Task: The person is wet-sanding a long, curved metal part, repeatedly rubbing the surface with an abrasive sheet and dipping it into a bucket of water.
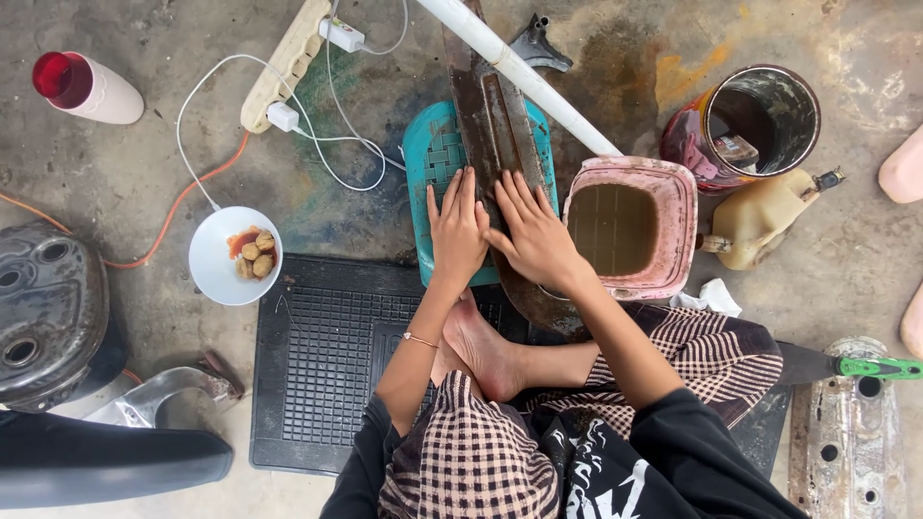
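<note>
A long rusty metal blade lies lengthwise over a teal woven plastic stool in front of me. My left hand presses flat on the blade's left side and the stool, fingers together and stretched out. My right hand lies flat on the blade's right side, fingers spread, overlapping the left hand slightly. Neither hand grips anything. I sit cross-legged, with a bare foot below the hands.
A pink tub of brown water stands right of the blade, beside a white pipe, a rusty can and a yellowish jug. On the left are a white bowl of food, a power strip, cables, a black mat and engine parts.
</note>
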